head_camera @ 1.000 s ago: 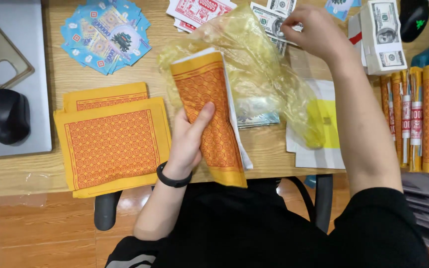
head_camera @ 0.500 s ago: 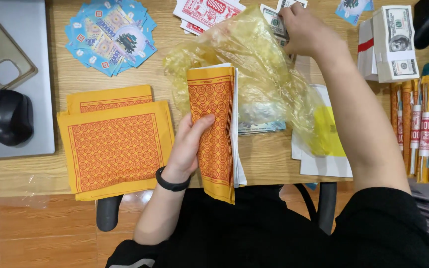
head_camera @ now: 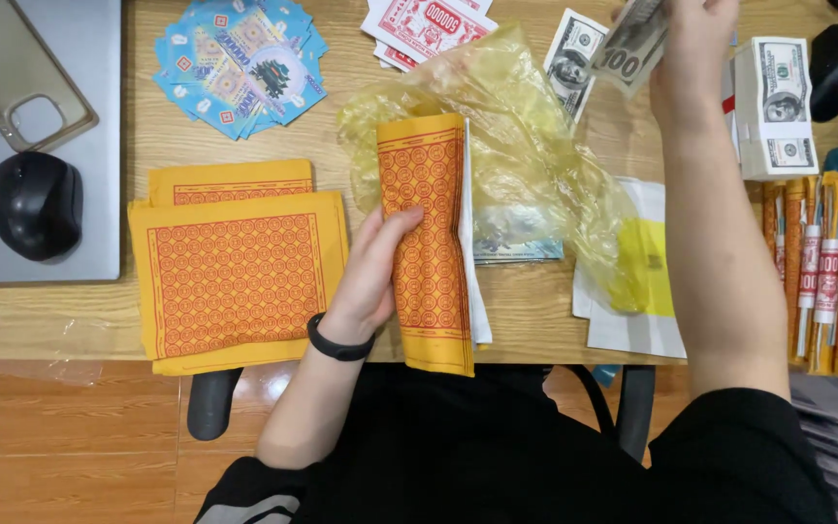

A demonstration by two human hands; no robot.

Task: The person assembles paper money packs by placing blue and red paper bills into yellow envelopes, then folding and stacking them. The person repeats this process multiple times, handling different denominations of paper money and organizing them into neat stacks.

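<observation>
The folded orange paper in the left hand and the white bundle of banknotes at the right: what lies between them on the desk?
In the head view, a crumpled yellow plastic bag lies between the folded orange paper and the banknote bundle.

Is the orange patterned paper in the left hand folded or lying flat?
Folded: the orange patterned paper is doubled into a narrow strip, gripped by the left hand.

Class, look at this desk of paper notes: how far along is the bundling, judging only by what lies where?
Done: a folded orange-and-yellow sheet with white paper inside sits in the left hand, part inside a yellow plastic bag. In hand: the right hand lifts grey banknotes. Left: blue notes, red notes and flat orange sheets lie unpacked on the desk.
</observation>
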